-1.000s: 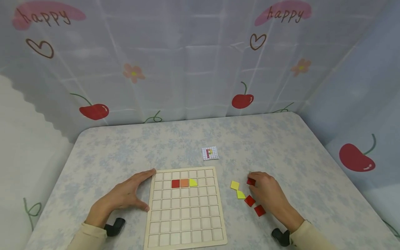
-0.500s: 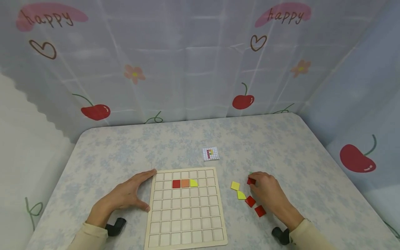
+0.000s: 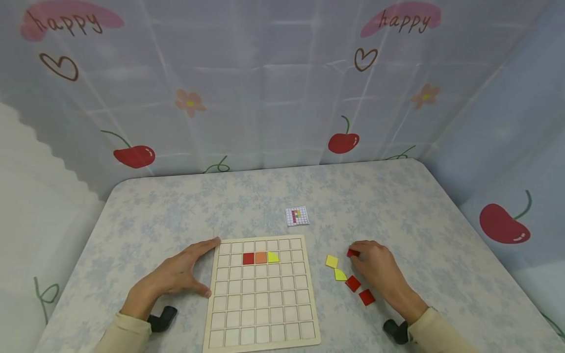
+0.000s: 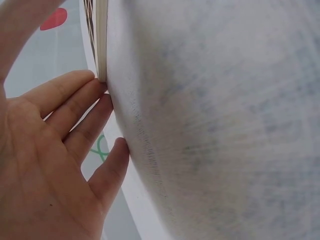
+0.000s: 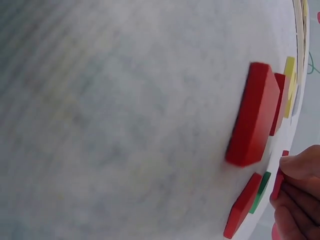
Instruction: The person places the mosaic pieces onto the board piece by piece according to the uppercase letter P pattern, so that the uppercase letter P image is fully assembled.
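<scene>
My right hand pinches a red square tile between thumb and fingers, right of the board. In the right wrist view this tile is seen edge-on, off the table. My left hand spans the left edge of a pale wooden grid board, its thumb and fingertips at the rim. On the board, a red square, an orange square and a yellow quarter-round tile sit side by side in the second row.
Left of my right hand lie a yellow square, a yellow rounded tile and red tiles. The right wrist view shows a green tile beside another red one. A patterned card lies behind the board.
My right hand has shifted slightly left and away from me with the red tile. The left hand, the board and its tiles stay as they were.
</scene>
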A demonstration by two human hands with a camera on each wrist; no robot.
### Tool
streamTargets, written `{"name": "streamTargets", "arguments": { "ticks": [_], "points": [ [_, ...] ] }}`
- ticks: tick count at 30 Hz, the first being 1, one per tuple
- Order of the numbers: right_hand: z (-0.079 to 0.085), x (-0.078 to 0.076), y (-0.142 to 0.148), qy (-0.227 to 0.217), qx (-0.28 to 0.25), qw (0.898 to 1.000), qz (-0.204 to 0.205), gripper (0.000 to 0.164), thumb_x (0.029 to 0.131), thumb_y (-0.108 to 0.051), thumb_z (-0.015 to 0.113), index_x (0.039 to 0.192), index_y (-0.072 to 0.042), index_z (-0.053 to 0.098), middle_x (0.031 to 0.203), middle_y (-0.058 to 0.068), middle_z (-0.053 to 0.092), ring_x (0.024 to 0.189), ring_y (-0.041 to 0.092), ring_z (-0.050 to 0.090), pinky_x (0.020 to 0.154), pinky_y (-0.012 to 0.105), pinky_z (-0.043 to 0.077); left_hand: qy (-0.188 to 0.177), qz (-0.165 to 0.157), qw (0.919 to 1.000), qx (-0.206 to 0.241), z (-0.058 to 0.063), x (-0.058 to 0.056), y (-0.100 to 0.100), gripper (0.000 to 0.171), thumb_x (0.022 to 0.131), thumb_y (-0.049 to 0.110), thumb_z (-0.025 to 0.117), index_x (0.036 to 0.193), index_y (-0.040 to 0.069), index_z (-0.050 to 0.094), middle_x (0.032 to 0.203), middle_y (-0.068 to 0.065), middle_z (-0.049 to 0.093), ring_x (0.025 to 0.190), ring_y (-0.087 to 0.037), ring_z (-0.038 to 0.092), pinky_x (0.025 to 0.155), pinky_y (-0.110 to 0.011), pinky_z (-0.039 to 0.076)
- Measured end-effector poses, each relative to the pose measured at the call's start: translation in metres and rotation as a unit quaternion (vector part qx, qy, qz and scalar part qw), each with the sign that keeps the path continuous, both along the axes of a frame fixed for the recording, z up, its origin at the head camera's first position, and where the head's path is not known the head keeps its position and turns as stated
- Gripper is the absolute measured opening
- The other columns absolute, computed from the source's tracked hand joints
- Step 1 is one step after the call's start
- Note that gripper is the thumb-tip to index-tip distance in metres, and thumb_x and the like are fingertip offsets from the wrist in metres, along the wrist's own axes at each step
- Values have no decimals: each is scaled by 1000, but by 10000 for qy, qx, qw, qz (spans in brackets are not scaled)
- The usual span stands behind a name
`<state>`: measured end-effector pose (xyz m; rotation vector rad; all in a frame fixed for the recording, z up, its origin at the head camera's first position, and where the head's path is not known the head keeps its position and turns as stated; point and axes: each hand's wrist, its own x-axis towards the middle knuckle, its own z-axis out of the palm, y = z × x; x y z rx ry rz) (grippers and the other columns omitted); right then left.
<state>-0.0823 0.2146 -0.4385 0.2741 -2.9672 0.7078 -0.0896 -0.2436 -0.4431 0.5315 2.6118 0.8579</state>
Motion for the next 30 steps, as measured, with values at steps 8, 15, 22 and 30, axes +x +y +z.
{"name": "streamTargets", "arguments": {
  "ticks": [8, 15, 22, 30],
  "points": [
    [-1, 0, -12, -90, -159, 9998, 44, 20, 86, -2, 71, 105, -1, 75, 113, 15, 69, 107, 35, 63, 83, 47, 54, -15, 11, 10000, 37, -3, 0, 0, 119, 59, 49, 92, 156, 14, 31, 158, -14, 29, 142, -42, 28, 99, -64, 35],
    [3, -1, -32, -207, -372, 9986, 307, 20, 86, -3, 71, 105, -1, 75, 115, 13, 68, 109, 34, 62, 84, 44, 54, 25, 14, 10000, -28, -2, 0, 0, 119, 59, 49, 92, 156, 15, 31, 158, -15, 30, 141, -43, 29, 97, -65, 37],
    [1, -6, -64, 53, -357, 9956, 861, 16, 83, 2, 72, 96, -5, 78, 105, 6, 71, 104, 26, 64, 84, 40, 53, -1, 16, 10000, -2, -3, 2, -1, 120, 59, 48, 92, 156, 14, 30, 158, -15, 29, 141, -43, 29, 98, -65, 37],
    [0, -5, -98, -202, -352, 9935, 1066, 17, 84, 1, 71, 100, -3, 77, 109, 8, 70, 105, 24, 63, 83, 38, 54, -11, 44, 9999, -90, 0, 0, 1, 120, 59, 46, 93, 156, 15, 30, 157, -15, 30, 141, -43, 30, 97, -65, 37]
  ]
}}
